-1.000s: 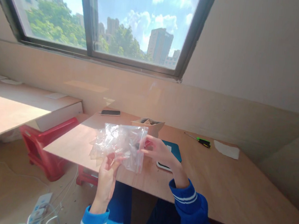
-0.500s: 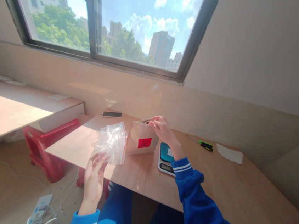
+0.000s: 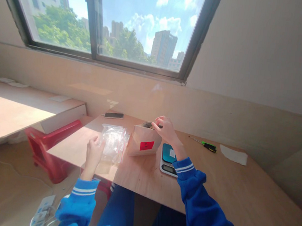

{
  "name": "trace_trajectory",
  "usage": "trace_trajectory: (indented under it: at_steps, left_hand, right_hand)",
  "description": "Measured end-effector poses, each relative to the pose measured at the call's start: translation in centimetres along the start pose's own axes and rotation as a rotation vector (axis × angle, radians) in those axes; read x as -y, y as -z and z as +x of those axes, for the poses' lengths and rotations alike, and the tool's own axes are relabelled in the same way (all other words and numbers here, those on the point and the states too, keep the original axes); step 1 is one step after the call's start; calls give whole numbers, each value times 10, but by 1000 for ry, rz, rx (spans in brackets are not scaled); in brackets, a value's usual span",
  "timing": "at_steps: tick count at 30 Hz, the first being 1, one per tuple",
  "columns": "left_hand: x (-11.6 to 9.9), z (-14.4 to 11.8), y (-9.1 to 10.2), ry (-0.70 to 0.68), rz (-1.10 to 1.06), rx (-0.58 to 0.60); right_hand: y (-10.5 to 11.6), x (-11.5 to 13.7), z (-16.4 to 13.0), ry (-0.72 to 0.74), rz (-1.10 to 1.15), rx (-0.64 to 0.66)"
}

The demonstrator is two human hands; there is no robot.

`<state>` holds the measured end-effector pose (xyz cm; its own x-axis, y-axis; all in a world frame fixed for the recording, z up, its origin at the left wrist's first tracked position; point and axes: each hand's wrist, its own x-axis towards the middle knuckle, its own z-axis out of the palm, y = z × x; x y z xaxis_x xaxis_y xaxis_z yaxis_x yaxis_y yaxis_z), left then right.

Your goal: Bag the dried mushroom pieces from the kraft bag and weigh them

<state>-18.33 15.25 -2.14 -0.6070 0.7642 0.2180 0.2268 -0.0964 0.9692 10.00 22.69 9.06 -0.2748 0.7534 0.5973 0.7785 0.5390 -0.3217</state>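
My left hand (image 3: 94, 153) is closed at the left edge of a clear plastic zip bag (image 3: 114, 141), its fingertips curled against the film. The bag has a red strip along its right side; whether it is a single bag or a few together, I cannot tell. To its right a pale paper bag (image 3: 137, 137) stands upright with a red label (image 3: 147, 145) on the front. My right hand (image 3: 167, 129) bends over the paper bag's mouth, fingers pinched at its right rim. Something dark shows inside the mouth, too small to name.
Right of the paper bag lies a digital scale (image 3: 168, 154) with a teal top. Farther right are two screwdrivers (image 3: 209, 146) and a white paper piece (image 3: 233, 155). A phone (image 3: 114, 115) lies at the back. Left stands a red stool (image 3: 52, 149), near a power strip (image 3: 44, 206).
My left hand has moved up and slightly left, and the zip bag looks flatter and lower. The paper bag's mouth shows wider. My right hand has barely shifted.
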Motion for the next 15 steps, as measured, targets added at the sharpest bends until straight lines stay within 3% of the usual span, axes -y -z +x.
trace_trajectory:
  at_steps: [3,7,11,15]
  left_hand:
    - [-6,12,-7,-168,140,4]
    - [4,16,-27,-447,342,214]
    - [30,15,-56,-407,298,299]
    - [45,14,-70,-370,189,257]
  right_hand:
    - [2,1,-1,34,59,-19]
    - [3,-3,-5,83,52,51]
    - [6,-7,-8,71,6,73]
    - [17,-6,-12,90,88,54]
